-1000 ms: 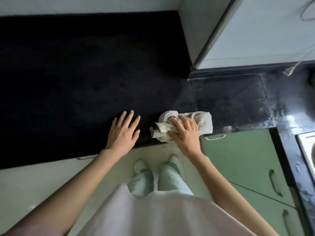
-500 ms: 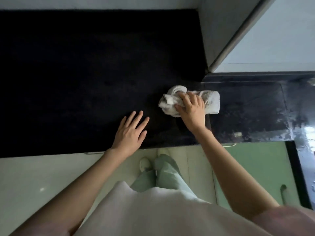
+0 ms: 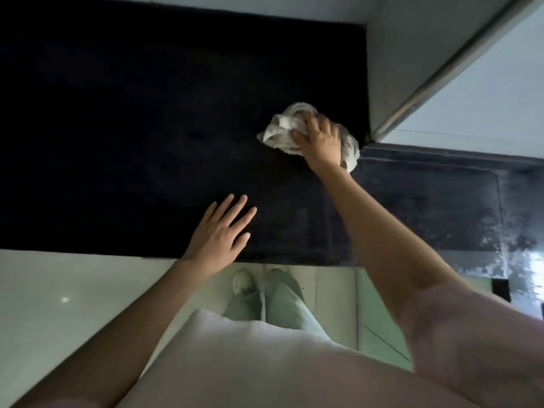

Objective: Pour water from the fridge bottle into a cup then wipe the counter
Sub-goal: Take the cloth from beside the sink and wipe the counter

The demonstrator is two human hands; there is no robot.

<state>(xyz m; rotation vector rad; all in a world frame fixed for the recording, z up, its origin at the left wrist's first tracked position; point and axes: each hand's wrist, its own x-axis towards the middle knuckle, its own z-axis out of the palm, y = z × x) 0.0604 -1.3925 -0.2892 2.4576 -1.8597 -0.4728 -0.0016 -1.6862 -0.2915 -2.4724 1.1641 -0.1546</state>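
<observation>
The right hand [image 3: 319, 141] is gripping a crumpled white terry cloth [image 3: 284, 131], fingers curled over its top, and is pressing it onto the dark, nearly black stone counter [image 3: 117, 128] near the corner of a pale grey cabinet with a metal edge strip [image 3: 418, 92]. The left hand [image 3: 219, 231] is lying flat on the counter close to its front edge, fingers straight and slightly spread, well apart from the cloth. To the right, the counter surface is shining with wet streaks [image 3: 512, 254]. Below the edge, pale green trousers [image 3: 276, 301] and a light shoe [image 3: 242, 280] are standing on a glossy pale floor [image 3: 44, 304], beside a green cupboard front [image 3: 379, 293].
</observation>
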